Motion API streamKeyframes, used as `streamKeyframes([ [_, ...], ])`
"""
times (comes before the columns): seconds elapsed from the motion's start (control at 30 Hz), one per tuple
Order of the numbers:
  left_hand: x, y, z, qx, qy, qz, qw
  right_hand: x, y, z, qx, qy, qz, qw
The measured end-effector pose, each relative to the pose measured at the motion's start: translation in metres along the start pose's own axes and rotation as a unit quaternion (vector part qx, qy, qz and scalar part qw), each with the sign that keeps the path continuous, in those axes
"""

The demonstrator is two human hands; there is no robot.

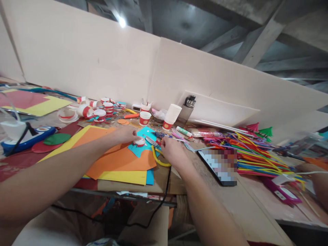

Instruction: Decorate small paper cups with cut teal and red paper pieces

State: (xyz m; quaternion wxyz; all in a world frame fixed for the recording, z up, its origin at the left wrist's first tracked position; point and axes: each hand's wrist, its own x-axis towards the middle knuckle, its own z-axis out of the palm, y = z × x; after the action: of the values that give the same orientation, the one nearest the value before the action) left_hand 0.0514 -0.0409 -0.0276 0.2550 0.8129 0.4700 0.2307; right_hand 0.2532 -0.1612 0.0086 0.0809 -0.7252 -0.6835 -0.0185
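Note:
My left hand (125, 134) is closed, its fingertips at a small white paper cup bottom (139, 142) with a red rim. Under it lies a cut piece of bright blue paper (138, 150), on top of orange sheets (123, 160). My right hand (173, 150) is closed at scissors with a curved yellow handle (156, 159); their metal blades (151, 140) point left toward the cup bottom. My fingers hide part of the scissors.
Cut cup pieces (99, 115) crowd the back left. Behind my hands stand a paper cup (145, 119), a cup stack (172, 117) and a bottle (186, 111). Rightward lie a phone (217, 167) and colourful pipe cleaners (256, 153). Another person's arm (316, 184) shows far right.

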Motion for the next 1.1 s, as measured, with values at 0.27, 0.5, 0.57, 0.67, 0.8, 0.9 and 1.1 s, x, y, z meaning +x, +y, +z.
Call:
streamKeyframes([
  [0.27, 0.000, 0.003, 0.003, 0.119, -0.035, -0.007, 0.992, 0.001, -0.006, 0.014, -0.024, -0.029, 0.007, 0.999],
  [0.5, 0.001, 0.007, 0.000, 0.167, -0.011, 0.024, 0.986, 0.006, -0.006, 0.018, 0.043, -0.001, 0.049, 0.998],
  [0.57, 0.001, 0.008, -0.008, 0.147, 0.003, 0.024, 0.989, 0.007, -0.005, 0.015, 0.065, 0.010, 0.050, 0.997],
  [0.67, 0.001, 0.011, -0.025, 0.043, 0.022, 0.008, 0.999, 0.007, -0.002, 0.011, 0.083, 0.027, 0.042, 0.995],
  [0.8, -0.001, 0.014, -0.043, -0.095, 0.092, -0.039, 0.990, 0.005, -0.003, 0.007, 0.106, 0.033, 0.023, 0.994],
  [0.9, -0.003, 0.016, -0.045, -0.160, 0.148, -0.038, 0.975, -0.003, -0.011, 0.006, 0.135, 0.003, 0.005, 0.991],
  [1.1, 0.001, 0.017, -0.033, -0.300, 0.141, -0.050, 0.942, -0.017, -0.022, 0.009, 0.105, -0.020, -0.060, 0.992],
])
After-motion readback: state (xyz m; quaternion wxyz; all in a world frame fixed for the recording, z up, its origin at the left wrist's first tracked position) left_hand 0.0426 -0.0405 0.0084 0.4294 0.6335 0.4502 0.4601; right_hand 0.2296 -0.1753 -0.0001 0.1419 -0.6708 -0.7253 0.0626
